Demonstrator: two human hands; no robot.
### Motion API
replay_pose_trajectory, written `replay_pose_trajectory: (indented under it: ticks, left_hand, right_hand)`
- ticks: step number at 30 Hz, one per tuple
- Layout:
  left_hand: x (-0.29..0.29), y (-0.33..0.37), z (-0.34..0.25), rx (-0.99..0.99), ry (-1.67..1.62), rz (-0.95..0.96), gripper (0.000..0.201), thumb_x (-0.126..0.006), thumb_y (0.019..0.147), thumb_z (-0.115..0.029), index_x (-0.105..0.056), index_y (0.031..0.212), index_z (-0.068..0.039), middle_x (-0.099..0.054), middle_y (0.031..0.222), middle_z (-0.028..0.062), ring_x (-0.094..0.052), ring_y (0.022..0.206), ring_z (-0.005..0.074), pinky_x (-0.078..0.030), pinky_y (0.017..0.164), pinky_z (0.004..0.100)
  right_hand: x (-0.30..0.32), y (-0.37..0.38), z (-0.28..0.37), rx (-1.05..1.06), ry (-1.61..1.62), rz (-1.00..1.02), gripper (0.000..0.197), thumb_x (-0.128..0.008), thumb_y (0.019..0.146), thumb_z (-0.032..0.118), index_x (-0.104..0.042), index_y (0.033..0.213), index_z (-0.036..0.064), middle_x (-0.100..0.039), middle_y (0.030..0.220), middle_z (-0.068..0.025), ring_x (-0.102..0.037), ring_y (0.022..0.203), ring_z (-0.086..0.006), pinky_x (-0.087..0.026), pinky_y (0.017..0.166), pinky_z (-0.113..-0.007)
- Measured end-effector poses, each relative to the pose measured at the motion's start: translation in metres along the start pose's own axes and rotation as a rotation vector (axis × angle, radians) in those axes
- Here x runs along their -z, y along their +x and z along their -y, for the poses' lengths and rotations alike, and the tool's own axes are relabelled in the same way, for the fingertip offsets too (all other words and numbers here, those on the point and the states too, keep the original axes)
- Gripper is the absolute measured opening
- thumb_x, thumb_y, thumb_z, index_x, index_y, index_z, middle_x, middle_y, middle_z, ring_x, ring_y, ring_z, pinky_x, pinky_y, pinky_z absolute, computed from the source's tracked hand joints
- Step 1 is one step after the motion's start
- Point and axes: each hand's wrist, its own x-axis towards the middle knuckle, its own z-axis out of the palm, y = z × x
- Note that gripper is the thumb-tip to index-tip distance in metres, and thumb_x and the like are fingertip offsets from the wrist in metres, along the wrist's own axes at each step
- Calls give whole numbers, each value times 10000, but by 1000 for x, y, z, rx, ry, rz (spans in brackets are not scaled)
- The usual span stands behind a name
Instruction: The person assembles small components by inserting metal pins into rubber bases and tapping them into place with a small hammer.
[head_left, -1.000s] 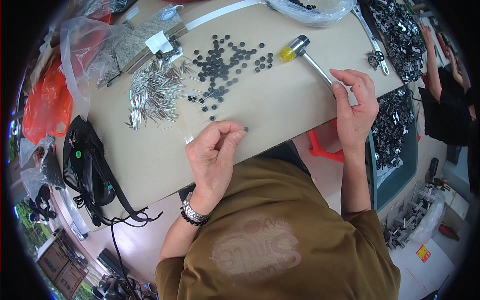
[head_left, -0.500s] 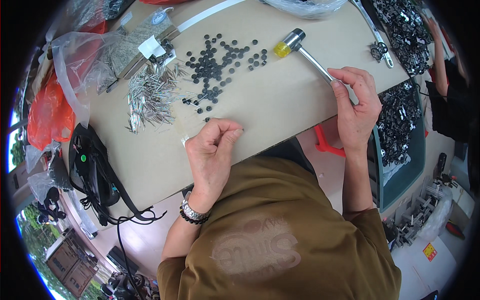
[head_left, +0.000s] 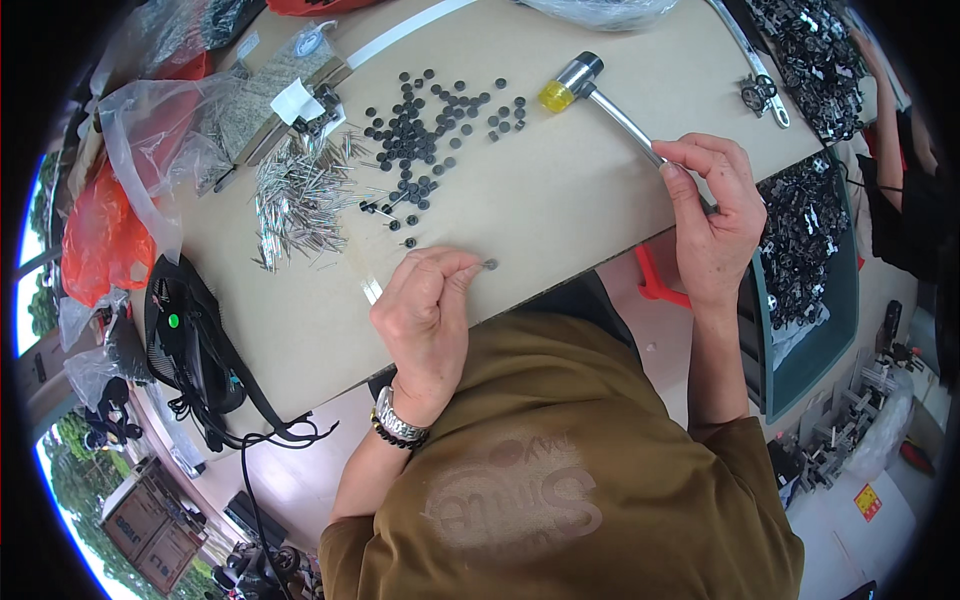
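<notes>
Tabletop (head_left: 560, 190), beige and seen from above, crosses the frame, with a person in a brown T-shirt (head_left: 590, 400) seated at its lower edge. Near the centre, the person's left hand (head_left: 422, 310) pinches a small dark disc (head_left: 490, 265) between thumb and forefinger, close to the table's near edge. At right of centre, the right hand (head_left: 715, 220) grasps the handle end of a two-faced mallet (head_left: 575, 80) with thumb and fingers; its metal handle slants toward the upper middle, ending in a head with one yellow face and one black. I cannot tell whether that head touches the table. Loose black discs (head_left: 408, 145) spread across the upper middle, left of the mallet. Beside them, farther left, lies a heap of thin silvery pins (head_left: 298, 205). A metal wrench (head_left: 740, 40) lies at the upper right, and below it a green bin (head_left: 838, 350) holds many small black parts (head_left: 795, 240).
</notes>
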Motion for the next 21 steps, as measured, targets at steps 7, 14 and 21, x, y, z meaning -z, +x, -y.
replay_pose_trajectory:
  ticks: [7, 14, 21]
  left_hand:
    - [1, -2, -3, -263, 255, 34, 165, -691, 835, 127, -636, 930, 4, -689, 868, 132, -678, 765, 268, -542, 659, 333]
    - [23, -2, -10, -362, 510, 242, 180, -682, 829, 89, -604, 968, 5, -653, 838, 132, -662, 712, 295, -541, 618, 378]
    - [40, 3, -16, -467, 736, 477, 230, -650, 791, 24, -616, 1018, 10, -631, 906, 146, -658, 758, 267, -550, 622, 351]
  right_hand:
    - [-4, -6, 17, 47, -4, 43, 205, -712, 809, -65, -764, 968, 54, -664, 916, -80, -599, 814, -227, -491, 690, -330]
    - [-31, -21, 37, 227, 96, 212, 291, -665, 697, -90, -724, 955, 33, -639, 902, -98, -587, 781, -299, -505, 680, -374]
    - [-40, -20, 38, 210, 127, 222, 315, -651, 690, -100, -718, 974, 19, -651, 890, -118, -596, 782, -315, -518, 700, -394]
